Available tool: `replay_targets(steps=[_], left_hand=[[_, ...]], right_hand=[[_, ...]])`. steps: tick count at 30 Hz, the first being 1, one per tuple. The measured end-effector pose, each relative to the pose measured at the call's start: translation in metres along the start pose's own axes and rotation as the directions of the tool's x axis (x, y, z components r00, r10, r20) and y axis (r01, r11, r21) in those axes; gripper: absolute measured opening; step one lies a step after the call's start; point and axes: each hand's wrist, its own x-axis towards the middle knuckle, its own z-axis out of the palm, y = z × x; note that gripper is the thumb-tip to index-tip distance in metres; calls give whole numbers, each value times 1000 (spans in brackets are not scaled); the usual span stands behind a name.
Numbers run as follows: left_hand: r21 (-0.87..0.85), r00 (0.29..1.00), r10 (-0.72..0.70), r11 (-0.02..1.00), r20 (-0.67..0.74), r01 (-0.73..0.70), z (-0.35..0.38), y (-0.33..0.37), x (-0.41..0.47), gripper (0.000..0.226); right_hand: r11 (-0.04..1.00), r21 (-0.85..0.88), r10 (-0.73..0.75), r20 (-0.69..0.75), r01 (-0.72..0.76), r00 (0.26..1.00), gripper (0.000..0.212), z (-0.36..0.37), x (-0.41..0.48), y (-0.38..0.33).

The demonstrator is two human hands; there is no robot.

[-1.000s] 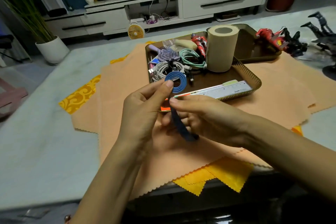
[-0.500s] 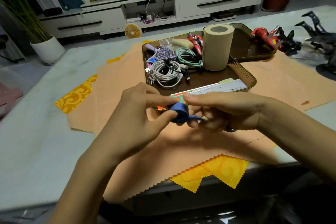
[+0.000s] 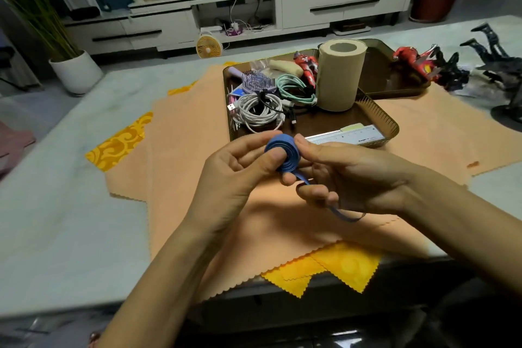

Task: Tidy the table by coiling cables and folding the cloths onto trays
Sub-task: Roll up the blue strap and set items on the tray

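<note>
A: Cable [image 3: 285, 157], flat and blue, sits wound into a tight spiral between both hands, held in the air just in front of the near tray [image 3: 392, 128]. The left hand [image 3: 240, 172] pinches the coil, thumb pressed flat on its face with the fingers behind.

B: And the right hand [image 3: 350, 175]?

A: Its thumb rests against the coil's right edge, and the curled fingers hold the loose tail, which runs under that hand and curves out below it. So both hands are closed on the one cable.

B: Which step is that, then?

A: Coiling, I'd judge, and nearly finished. Only that short tail is unwound.

B: What does the next move need?

A: Keep the thumb pressure on, or the spiral will likely spring open. Feed the tail round the outside, then set the coil down in the tray. The white cable [image 3: 260, 111] and green cable [image 3: 295, 87] already lie there coiled, next to a brush [image 3: 257, 82], a paper roll [image 3: 339, 73] and a ruler [image 3: 347, 135]. The free space looks to be near the ruler.

B: And the cloths?

A: The orange cloths [image 3: 186, 144] and yellow cloths [image 3: 339, 265] lie spread flat over the table [image 3: 62, 206], under the trays. Folding is not yet begun.
</note>
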Motion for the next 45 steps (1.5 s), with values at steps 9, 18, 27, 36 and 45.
replay_targets(steps=[9, 18, 27, 36, 45], left_hand=[[715, 974, 44, 672, 222, -193, -15, 19, -8, 30], [268, 996, 28, 962, 80, -49, -10, 7, -10, 30], [368, 998, -3, 930, 60, -20, -22, 15, -9, 26], [701, 983, 23, 698, 183, -147, -21, 17, -17, 25], [-163, 995, -94, 982, 10, 95, -5, 1, -11, 29]], right_hand=[[786, -587, 91, -205, -196, 975, 48, 5, -3, 4], [987, -155, 38, -90, -52, 995, 44, 3, 0, 4], [954, -267, 116, -94, -137, 989, 32, 6, 0, -2], [869, -461, 104, -188, -181, 977, 33, 16, 3, 12], [995, 97, 5, -14, -3, 1000, 34, 13, 2, 7]])
